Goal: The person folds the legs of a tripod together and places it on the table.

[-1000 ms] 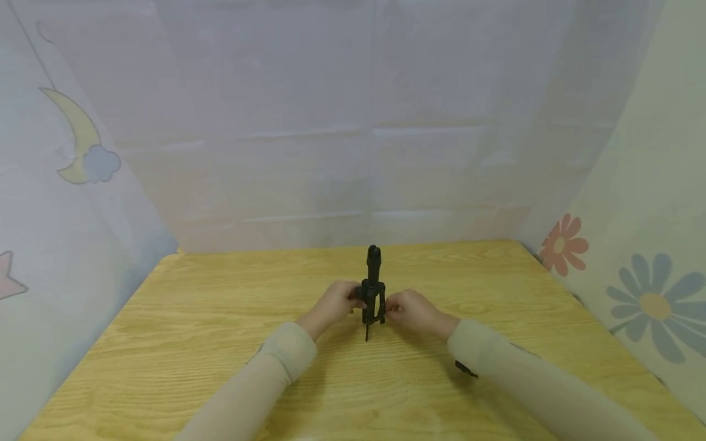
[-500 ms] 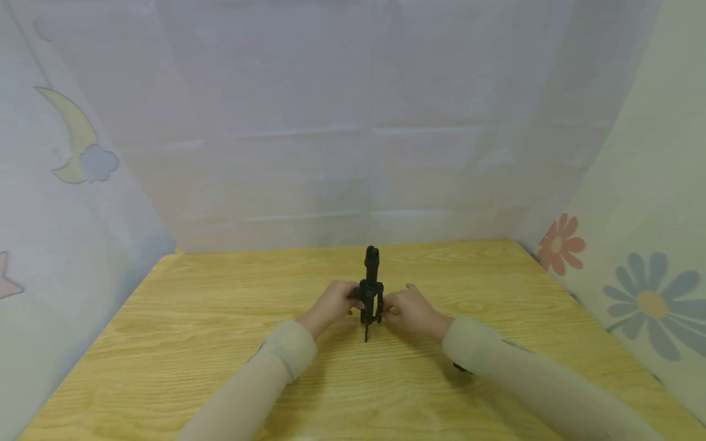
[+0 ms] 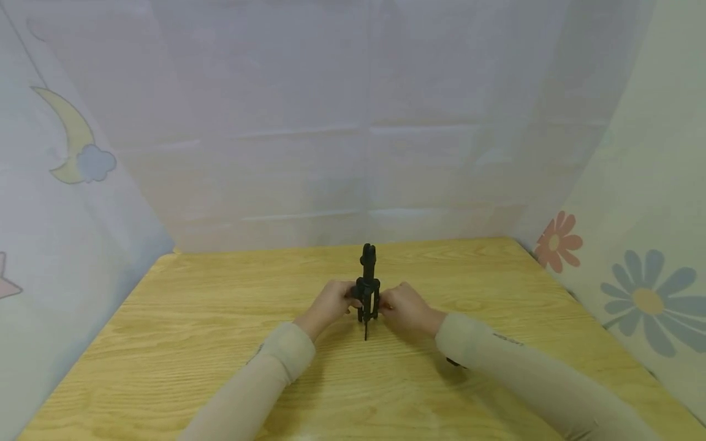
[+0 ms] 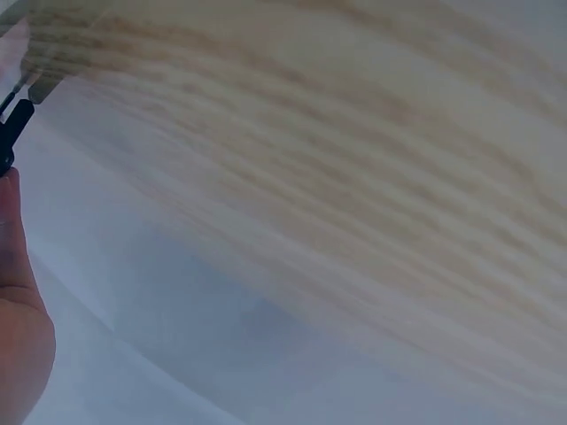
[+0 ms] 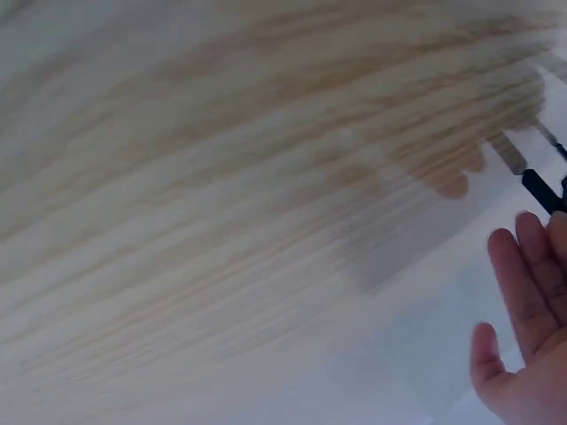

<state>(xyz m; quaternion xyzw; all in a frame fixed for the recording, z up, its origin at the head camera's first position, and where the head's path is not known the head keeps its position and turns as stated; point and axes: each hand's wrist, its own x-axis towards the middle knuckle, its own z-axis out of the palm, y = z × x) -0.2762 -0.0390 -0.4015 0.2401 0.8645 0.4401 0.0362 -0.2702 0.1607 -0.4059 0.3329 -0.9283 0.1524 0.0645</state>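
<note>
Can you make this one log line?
left hand: holds black stand | right hand: holds its opposite side | stand: upright on wooden table

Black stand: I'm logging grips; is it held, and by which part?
Left hand holds the black stand by its left side; whether the right hand, opposite, grips is unclear.

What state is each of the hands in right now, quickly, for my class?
Left hand: closed, gripping the left side of the black tripod.
Right hand: closed, apparently pinching the tripod's right side.
</note>
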